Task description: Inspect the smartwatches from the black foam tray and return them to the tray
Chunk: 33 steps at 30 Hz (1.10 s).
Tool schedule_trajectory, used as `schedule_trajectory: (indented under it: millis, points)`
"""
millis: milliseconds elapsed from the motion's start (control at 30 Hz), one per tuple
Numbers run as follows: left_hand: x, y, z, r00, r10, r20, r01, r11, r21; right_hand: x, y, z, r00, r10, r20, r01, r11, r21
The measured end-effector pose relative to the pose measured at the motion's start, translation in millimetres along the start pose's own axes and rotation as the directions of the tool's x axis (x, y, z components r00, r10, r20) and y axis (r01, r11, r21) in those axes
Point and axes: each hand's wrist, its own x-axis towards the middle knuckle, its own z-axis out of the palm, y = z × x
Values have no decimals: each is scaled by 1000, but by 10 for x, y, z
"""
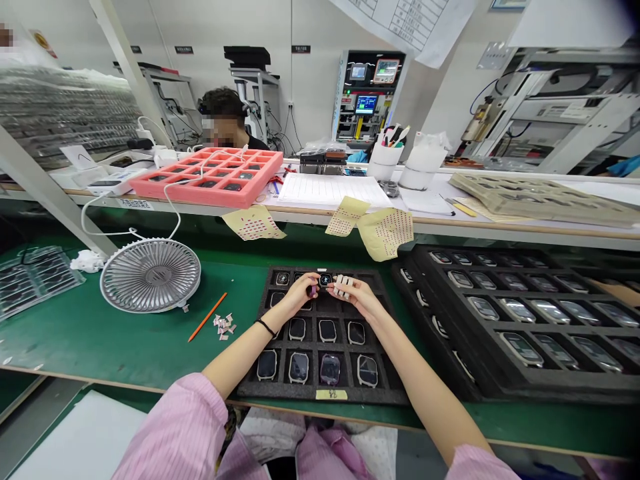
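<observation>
A smartwatch (325, 280) with a lit screen sits between the fingertips of both hands, over the back part of a black foam tray (313, 333). My left hand (301, 293) is closed at its left edge, with something dark purplish by the thumb that I cannot make out. My right hand (361, 297) is closed at its right edge, white covers on several fingers. Other watch bodies, such as a dark-screened smartwatch (327, 331), lie face up in the tray's compartments. My hands hide some back compartments.
Stacked black foam trays (480, 387) with watches stand at right. A grey fan (151, 275), an orange pen-like stick (207, 317) and small pale pieces (225, 325) lie at left. A pink foam tray (245, 193) is on the shelf; a person (225, 120) sits beyond.
</observation>
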Motion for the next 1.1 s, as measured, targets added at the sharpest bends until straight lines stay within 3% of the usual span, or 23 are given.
schedule_trajectory:
  millis: [233,400,567,667,733,800,933,1100]
  points:
    - [-106,-187,208,997,45,61,-57,972,229,-22,-113,3,996,-77,-50,77,997,10]
    - [-155,-322,333,992,99,80,-124,904,409,-58,-185,38,992,-111,-52,112,994,6]
    - [-235,-129,322,961,236,146,-277,788,549,-149,-297,-94,993,-113,-37,112,994,-4]
    - [-266,69,369,896,307,321,-440,714,544,-266,-359,-214,998,-67,-6,67,997,-28]
    - [-245,146,445,810,307,500,-557,669,492,-344,-376,-261,999,-30,29,31,999,-43]
    - [-195,159,540,743,254,620,-597,670,441,-402,-374,-277,998,-3,58,7,998,-60]
    - [-75,99,681,755,214,620,-559,704,438,-447,-371,-307,998,16,64,-9,994,-111]
    - [25,76,650,808,274,522,-563,622,544,-365,-470,-485,1000,-17,-10,14,975,-221]
